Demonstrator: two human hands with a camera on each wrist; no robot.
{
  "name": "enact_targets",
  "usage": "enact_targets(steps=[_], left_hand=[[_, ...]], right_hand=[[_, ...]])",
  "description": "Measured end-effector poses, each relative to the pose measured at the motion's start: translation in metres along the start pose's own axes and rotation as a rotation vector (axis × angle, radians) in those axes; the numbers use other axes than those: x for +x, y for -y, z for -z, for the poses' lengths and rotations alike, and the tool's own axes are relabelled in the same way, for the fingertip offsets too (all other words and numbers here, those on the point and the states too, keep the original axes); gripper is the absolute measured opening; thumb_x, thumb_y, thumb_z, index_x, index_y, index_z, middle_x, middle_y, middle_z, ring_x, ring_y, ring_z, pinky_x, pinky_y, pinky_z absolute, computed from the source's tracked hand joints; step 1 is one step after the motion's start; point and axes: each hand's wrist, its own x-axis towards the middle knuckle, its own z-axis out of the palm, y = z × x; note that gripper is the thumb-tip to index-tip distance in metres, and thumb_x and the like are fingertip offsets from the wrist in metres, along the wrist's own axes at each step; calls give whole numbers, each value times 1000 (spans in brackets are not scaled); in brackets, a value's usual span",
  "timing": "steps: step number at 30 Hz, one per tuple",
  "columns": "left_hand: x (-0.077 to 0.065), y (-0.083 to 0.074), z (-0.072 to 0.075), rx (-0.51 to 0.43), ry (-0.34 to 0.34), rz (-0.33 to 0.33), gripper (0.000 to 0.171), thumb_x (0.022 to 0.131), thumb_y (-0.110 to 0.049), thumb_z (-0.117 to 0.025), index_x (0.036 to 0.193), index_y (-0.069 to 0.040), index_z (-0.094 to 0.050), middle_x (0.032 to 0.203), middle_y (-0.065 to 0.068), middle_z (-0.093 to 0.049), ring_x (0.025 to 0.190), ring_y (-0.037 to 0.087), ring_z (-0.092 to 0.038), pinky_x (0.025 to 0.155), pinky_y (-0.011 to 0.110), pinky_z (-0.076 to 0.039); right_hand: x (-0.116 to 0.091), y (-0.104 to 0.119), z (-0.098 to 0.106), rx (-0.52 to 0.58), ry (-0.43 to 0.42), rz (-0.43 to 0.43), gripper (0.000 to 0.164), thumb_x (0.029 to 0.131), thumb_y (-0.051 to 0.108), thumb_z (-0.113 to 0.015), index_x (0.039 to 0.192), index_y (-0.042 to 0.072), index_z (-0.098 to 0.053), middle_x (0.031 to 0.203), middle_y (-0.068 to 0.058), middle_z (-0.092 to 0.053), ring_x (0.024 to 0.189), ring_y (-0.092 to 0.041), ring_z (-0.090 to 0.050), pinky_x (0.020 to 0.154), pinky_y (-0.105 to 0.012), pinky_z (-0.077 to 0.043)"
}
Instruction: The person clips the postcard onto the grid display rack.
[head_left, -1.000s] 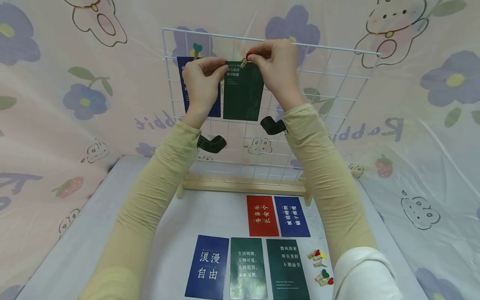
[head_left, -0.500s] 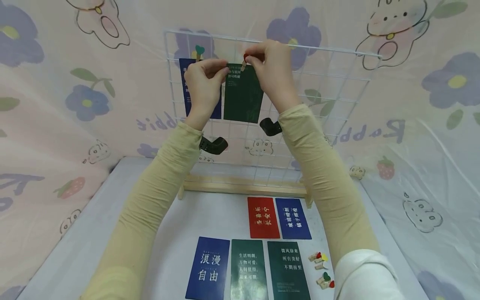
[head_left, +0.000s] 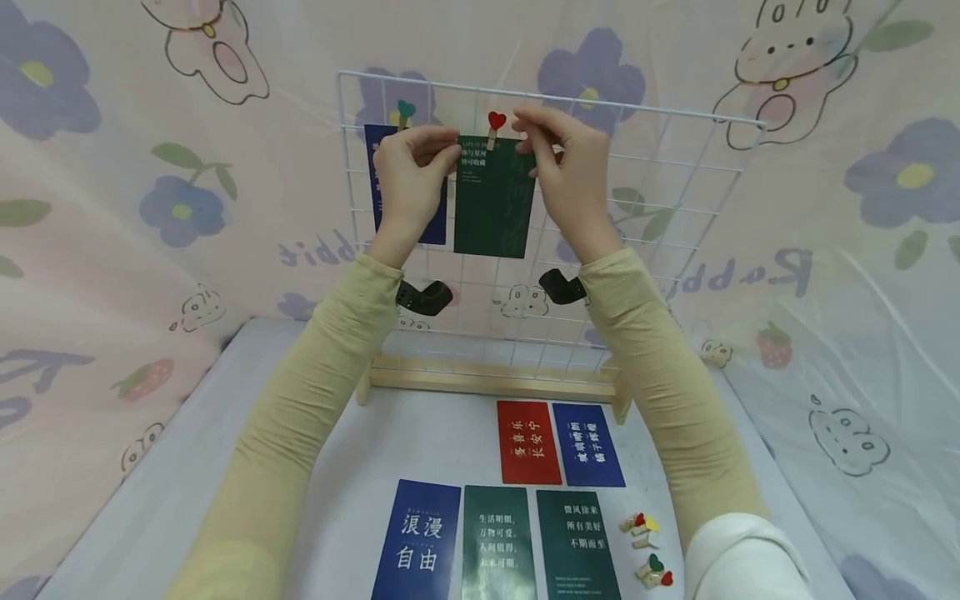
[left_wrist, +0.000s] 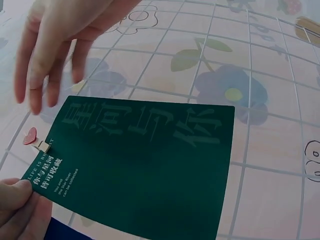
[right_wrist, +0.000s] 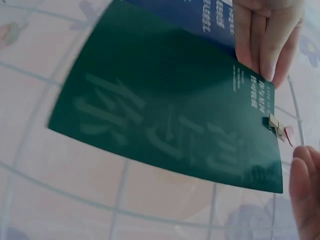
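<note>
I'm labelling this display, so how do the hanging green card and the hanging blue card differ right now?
The hanging green card carries a red heart clip; the hanging blue card carries a green heart clip.
In the head view, the left hand pinches the green card's upper left corner but covers much of the blue card.
Both bear pale print.
</note>
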Motion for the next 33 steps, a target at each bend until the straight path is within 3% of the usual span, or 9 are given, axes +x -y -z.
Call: enact_targets(steps=[5,10,15,21,27,33], left_hand=[[-2,0,4,-21,22,0,19,87,-5,-68,106,1,-71,102,13,-70,85,17,-69,75,21,-55],[-11,1,5,-56,32,26,21,88,-2,-67,108,2,-70,102,14,-70,85,16,-69,76,21,-55],[-15,3,5,-127,15,38,19,87,0,-67,104,4,-71,101,15,-70,85,18,-69,77,24,-55],[-13,0,9,-207,2,21,17,86,3,-66,102,9,-69,100,19,-69,86,23,-69,77,27,-56],[-17,-13,16,-285,25,44,17,86,8,-64,102,16,-65,101,26,-67,87,27,-69,79,32,-56],[-22,1,20,-374,33,118,17,86,6,-65,102,13,-67,100,24,-68,85,23,-70,78,30,-56]], right_hand=[[-16,-9,1,82,54,-78,22,97,12,-55,113,5,-70,95,-3,-71,79,-9,-64,59,-24,-54],[-33,-11,3,158,78,-161,20,96,4,-55,111,-2,-68,96,-13,-70,82,-19,-65,61,-29,-56],[-38,4,11,213,85,-186,19,96,-2,-54,109,-9,-66,98,-23,-68,85,-30,-65,63,-31,-56],[-35,13,17,232,79,-204,19,95,-1,-55,108,-11,-65,97,-25,-67,86,-30,-65,64,-30,-56],[-34,12,20,241,80,-219,18,95,-3,-54,106,-12,-65,98,-25,-67,87,-31,-65,62,-28,-56],[-42,8,21,270,110,-242,21,96,-1,-53,112,-10,-63,99,-26,-66,89,-33,-65,63,-29,-57]])
